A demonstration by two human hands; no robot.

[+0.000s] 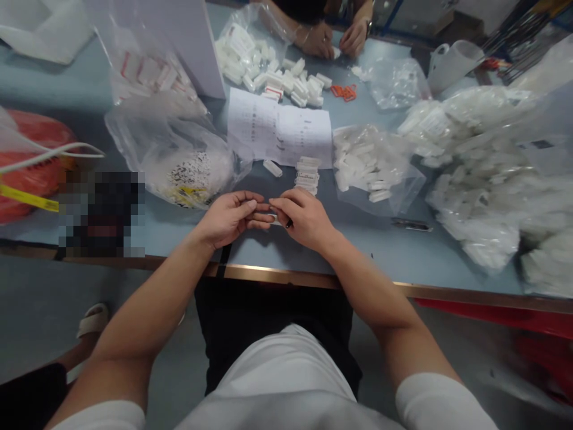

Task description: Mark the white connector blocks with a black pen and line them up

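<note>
Palm turned up near the table's front edge, my left hand (pixel 235 218) has its fingers stretched to the right and its thumb over the palm. My right hand (pixel 305 219) is closed in a pinch right by the left fingertips; what it grips is mostly hidden. A small dark tip (pixel 289 223) shows under its fingers, and a bit of a white piece (pixel 276 220) shows between the hands. Just beyond the right hand lies a row of white plastic pieces (pixel 307 175). One single white piece (pixel 273 168) lies to its left.
Printed sheets (pixel 280 128) lie beyond the hands. A clear bag with black and yellow parts (pixel 190 176) is at left, a bag of white pieces (pixel 364 164) at right, near a cutter knife (pixel 412 224). A co-worker's hands (pixel 333 42) work behind a white pile (pixel 290 80).
</note>
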